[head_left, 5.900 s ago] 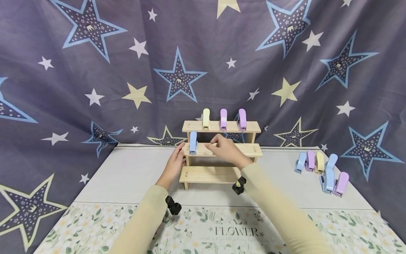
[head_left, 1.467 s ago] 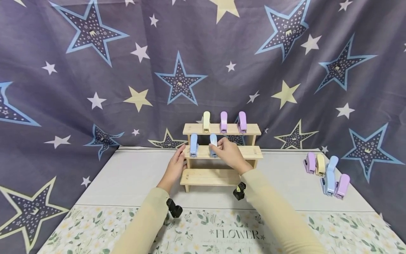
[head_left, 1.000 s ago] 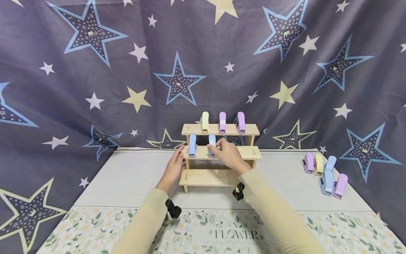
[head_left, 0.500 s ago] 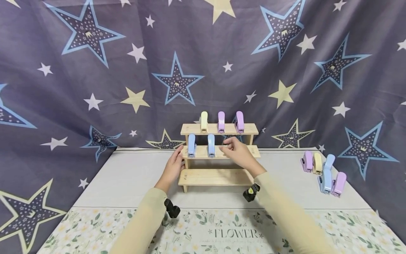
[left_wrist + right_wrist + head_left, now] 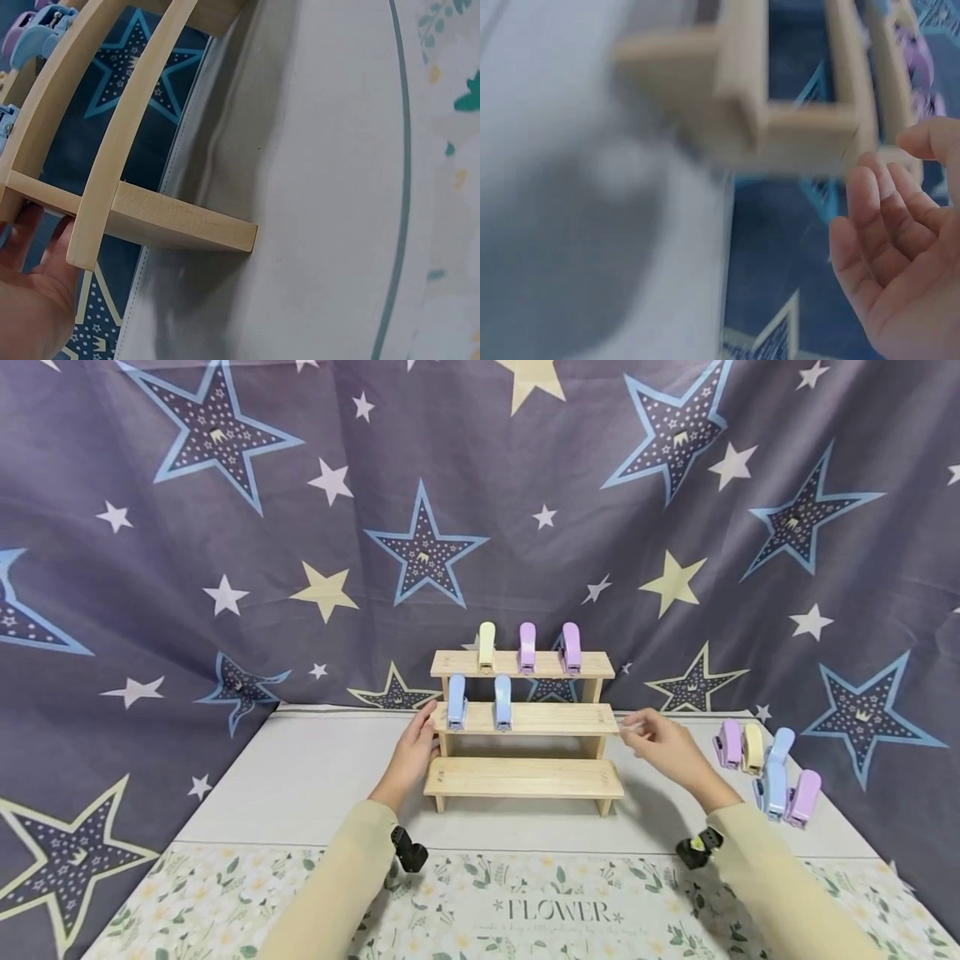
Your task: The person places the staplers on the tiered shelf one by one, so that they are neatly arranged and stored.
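Note:
A three-tier wooden display shelf (image 5: 525, 777) stands mid-table. My left hand (image 5: 411, 752) grips the left end of its middle tier; in the left wrist view, its fingers (image 5: 56, 259) reach behind the wood. Two blue mini staplers, a left one (image 5: 456, 702) and a right one (image 5: 502, 703), stand upright on the middle tier. The top tier bears a yellow stapler (image 5: 487, 645) and two purple staplers, one central (image 5: 527, 647) and one farther right (image 5: 571, 647). My right hand (image 5: 663, 747) is empty, fingers loosely bent, just right of the middle tier's end.
On the right of the table, a purple stapler (image 5: 727, 743), a yellow stapler (image 5: 752, 747), two blue staplers (image 5: 772, 789) and another purple stapler (image 5: 804, 797) stand close together. A star-patterned curtain (image 5: 300, 527) hangs behind; floral cloth (image 5: 225, 893) covers the front.
A second blue stapler now stands on the middle tier, taken from the right-hand group. My right hand has let go of it and moved right, off the shelf. The left hand stays put.

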A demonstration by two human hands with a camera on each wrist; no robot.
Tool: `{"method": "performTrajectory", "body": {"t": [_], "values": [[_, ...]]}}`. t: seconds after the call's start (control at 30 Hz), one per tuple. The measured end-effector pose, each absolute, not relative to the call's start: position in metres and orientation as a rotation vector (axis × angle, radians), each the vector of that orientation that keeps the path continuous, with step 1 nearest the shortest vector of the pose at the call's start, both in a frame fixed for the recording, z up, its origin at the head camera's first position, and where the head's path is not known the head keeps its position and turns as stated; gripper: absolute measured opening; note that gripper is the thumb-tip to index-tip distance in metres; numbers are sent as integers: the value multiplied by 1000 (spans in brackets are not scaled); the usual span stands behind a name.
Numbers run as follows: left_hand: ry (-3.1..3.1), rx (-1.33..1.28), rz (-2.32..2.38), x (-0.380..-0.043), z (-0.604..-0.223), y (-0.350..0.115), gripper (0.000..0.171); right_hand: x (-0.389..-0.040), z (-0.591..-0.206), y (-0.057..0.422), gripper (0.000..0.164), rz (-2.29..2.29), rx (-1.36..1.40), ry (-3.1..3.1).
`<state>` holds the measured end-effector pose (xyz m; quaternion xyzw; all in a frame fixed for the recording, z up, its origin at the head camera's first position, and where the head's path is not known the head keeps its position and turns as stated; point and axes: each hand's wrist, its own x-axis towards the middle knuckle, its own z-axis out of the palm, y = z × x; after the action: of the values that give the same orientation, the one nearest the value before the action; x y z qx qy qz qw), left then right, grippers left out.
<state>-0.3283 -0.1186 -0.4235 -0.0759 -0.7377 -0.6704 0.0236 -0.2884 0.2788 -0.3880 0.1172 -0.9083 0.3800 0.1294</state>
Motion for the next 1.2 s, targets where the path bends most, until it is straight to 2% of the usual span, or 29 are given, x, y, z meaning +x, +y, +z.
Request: {"method": "performTrajectory", "body": {"t": [0.3, 0.63, 0.93, 1.2], "values": [[-2279, -238, -2080, -329, -426, -117, 49, -262, -408, 374, 29, 854, 164, -2751], [-2284, -232, -2056, -333, -430, -117, 48, -229, -412, 453, 50, 707, -138, -2837], [-2286, -234, -2039, -335, -428, -119, 47, -226, -420, 471, 71, 676, -238, -2938], [-2291, -223, -2067, -334, -427, -120, 49, -230, -418, 465, 75, 669, -285, -3035]]}}
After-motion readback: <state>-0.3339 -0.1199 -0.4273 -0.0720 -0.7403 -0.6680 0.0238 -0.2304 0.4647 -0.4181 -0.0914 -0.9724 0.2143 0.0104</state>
